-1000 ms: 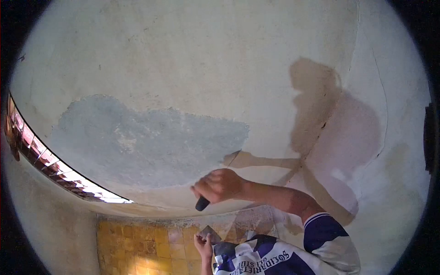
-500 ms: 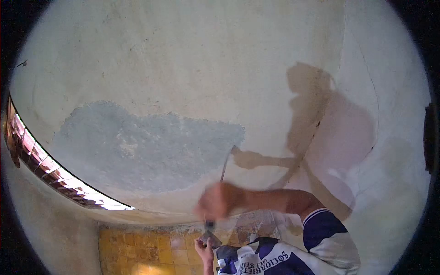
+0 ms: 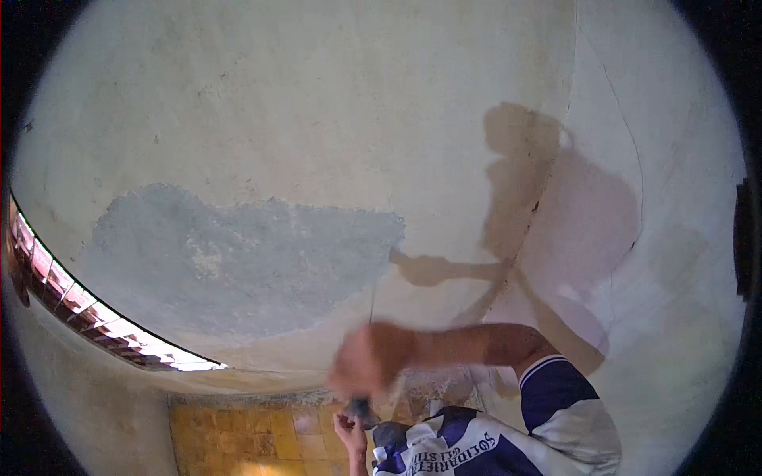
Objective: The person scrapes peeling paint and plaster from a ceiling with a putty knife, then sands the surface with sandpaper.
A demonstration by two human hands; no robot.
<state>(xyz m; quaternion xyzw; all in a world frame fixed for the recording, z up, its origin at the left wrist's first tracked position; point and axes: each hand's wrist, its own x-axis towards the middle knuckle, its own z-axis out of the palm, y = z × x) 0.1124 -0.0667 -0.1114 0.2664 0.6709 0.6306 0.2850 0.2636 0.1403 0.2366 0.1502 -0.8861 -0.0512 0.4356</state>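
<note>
Looking up from beside them, the person's right hand [image 3: 369, 358] sits low and just left of centre in the frame, a blur of motion, fingers wrapped tight round the dark handle of a scraper [image 3: 363, 408]. Its thin blade rises as a faint line towards the ceiling [image 3: 317, 103]. A second ago that hand was sharp and held higher, a little to the right. Half a second ago it was already smeared, with the blade tipped up at the right end of the grey bare patch [image 3: 238, 262]. Now it has dropped down and to the left, so I take this for a stroke in full swing along that right-hand edge. The patch itself spreads across the left middle of the frame, and its outline looks much as it did, so I'd say nothing new has come away yet that I can make out. The left hand [image 3: 349, 432] is at the bottom edge, well below the right one and apart from it, fingers up near the butt of the handle. Whether it grips anything I cannot tell. The striped sleeve [image 3: 556, 389] and jersey [image 3: 452, 448] fill the lower right. The arm's shadow [image 3: 516, 206] falls on the plaster at the right, its hand and blade reaching towards the patch's end, and it has slid left with the view. Yellow tiles [image 3: 238, 436] show at the lower left, under a bright slatted opening [image 3: 95, 317]
</note>
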